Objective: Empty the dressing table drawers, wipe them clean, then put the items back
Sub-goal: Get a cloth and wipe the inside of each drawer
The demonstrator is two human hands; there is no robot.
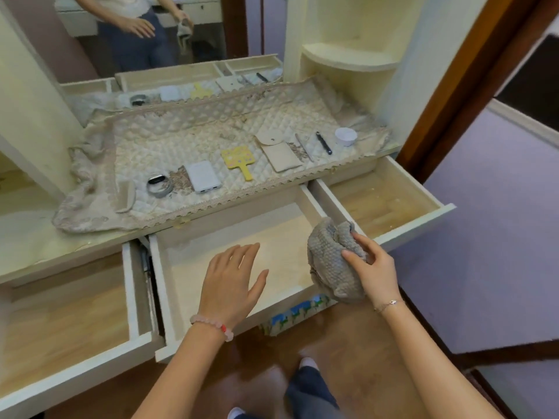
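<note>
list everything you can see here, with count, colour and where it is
drawers: 3, cream, all pulled open below the tabletop
quilted cover: 1, beige with lace edge, over the tabletop
flat item: 1, beige, left end of the cover, cannot tell what it is
watch band: 1, grey, left of the power bank
power bank: 1, white, on the cover, centre-left
hand mirror: 1, yellow, middle of the cover
pouch: 1, beige, right of the hand mirror
silver tool: 1, slim, right of the pouch
black tool: 1, slim, right of the silver tool
tub: 1, white, right end of the cover
wall mirror: 1, behind the tabletop
corner shelf: 1, cream, upper right
cloth: 1, grey, at the middle drawer's right corner
left hand: open, above the middle drawer
right hand: grips the cloth
</note>
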